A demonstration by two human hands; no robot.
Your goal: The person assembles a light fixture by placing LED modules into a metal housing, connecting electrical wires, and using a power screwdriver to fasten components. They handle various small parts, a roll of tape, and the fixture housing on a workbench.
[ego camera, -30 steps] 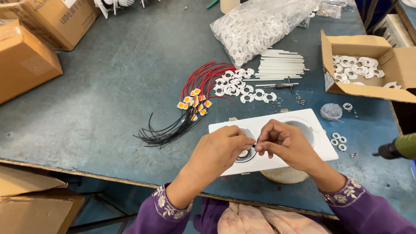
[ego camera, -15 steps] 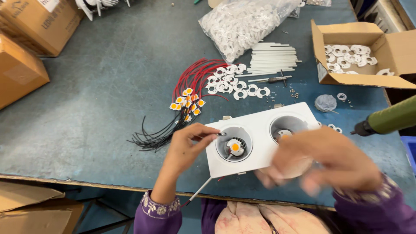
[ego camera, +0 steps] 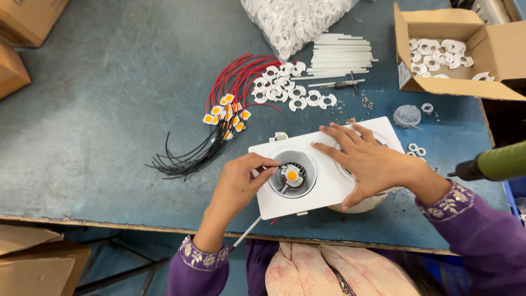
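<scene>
White double light fitting (ego camera: 329, 181) sits at the near edge of the desk (ego camera: 109, 109), long axis running left-right, tilted a bit so its right end is farther from me. My left hand (ego camera: 238, 183) is at the fitting's left round opening, thumb and fingertips pinched together on something small at the rim, too small to tell what; a thin rod (ego camera: 246, 233) sticks out below that wrist toward me. The orange-yellow chip (ego camera: 292, 175) sits in the middle of that opening, just right of my left fingertips, so left hand is the nearer one to it. My right hand (ego camera: 372, 161) lies flat and spread over the fitting's right half, covering the second opening, pressing down, gripping nothing. Hands apart, one per end of the fitting. Just beyond the fitting's left end: bundle of red and black wires (ego camera: 219, 115) with more orange chips on their ends. Beyond the fitting's middle: loose white plastic rings (ego camera: 290, 93), a stack of white sticks (ego camera: 339, 55), a screwdriver (ego camera: 337, 84), and a clear bag of rings (ego camera: 296, 19) farther back. Open cardboard box (ego camera: 466, 55) with rings is beyond the fitting's right end. Green power tool (ego camera: 493, 163) pokes in just right of the fitting, near my right wrist. Fitting's front edge hangs close to the desk edge, little room there; open desk lies well left of the fitting.
</scene>
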